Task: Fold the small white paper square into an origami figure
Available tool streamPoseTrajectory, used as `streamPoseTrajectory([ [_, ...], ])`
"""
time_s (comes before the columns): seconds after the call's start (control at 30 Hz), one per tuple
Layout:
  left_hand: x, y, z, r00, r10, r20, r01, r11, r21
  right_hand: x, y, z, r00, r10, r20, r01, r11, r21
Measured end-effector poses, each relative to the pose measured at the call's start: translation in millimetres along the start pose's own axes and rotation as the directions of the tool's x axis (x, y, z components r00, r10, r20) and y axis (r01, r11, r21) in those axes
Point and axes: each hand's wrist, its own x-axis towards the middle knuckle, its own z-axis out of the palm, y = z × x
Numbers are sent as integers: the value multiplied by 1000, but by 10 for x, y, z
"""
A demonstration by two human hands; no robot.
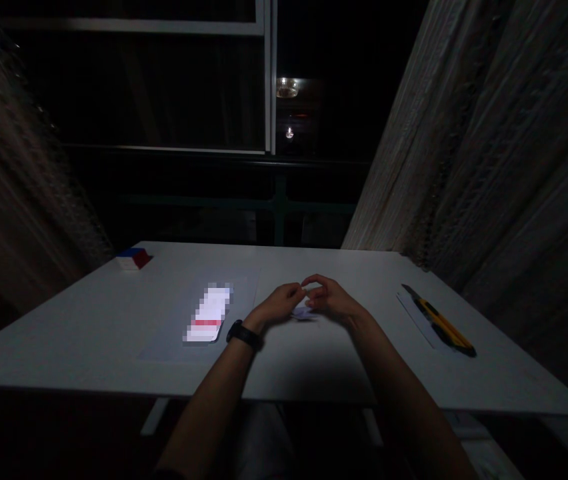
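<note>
Nearest us, at 8 o'clock from our hands: black watch (245, 335) on left wrist. Clock centre: left hand (279, 302) and right hand (333, 298), fingers curled in, meeting over small pale paper piece (303, 312); we can't tell if either grips it. 9 o'clock: lit phone (208, 317) on pale sheet (171, 335). 3 o'clock: yellow-black cutter (439, 321) beside thin white strip (415, 320). Farther, 10 o'clock: blue-red-white block (134, 259) near table (274, 260) corner. Beyond, 1 o'clock: curtain (409, 140). 12 o'clock: window frame (269, 100).
</note>
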Motion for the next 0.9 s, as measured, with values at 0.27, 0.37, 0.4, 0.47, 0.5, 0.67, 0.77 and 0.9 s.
streamPoseTrajectory([
  [0.27, -22, 32, -14, 997, -8, 72, 10, 1000, -23, -29, -36, -5, 999, 13, 45, -13, 1000, -16],
  [0.37, -17, 24, -21, 995, -1, 103, 6, 999, -42, -46, -47, -10, 997, 5, 77, -3, 1000, -26],
  [0.4, -15, 23, -24, 993, 0, 116, 7, 999, -54, -50, -49, -13, 996, 1, 87, 2, 1000, -28],
  [0.47, -12, 21, -28, 991, -8, 134, 19, 997, -81, -51, -50, -18, 995, -5, 98, 9, 999, -35],
  [0.5, -12, 21, -30, 990, -15, 140, 29, 995, -96, -49, -47, -21, 995, -6, 99, 10, 999, -39],
  [0.67, -18, 22, -26, 990, -33, 134, 52, 989, -139, -29, -33, -35, 998, -8, 66, 11, 999, -41],
  [0.77, -22, 25, -19, 991, -51, 122, 68, 989, -135, -24, -34, -36, 999, 18, 44, -16, 999, -29],
  [0.9, -15, 5, -7, 990, -56, 130, 69, 992, -105, -18, -17, -28, 996, 50, 67, -49, 999, -3],
])
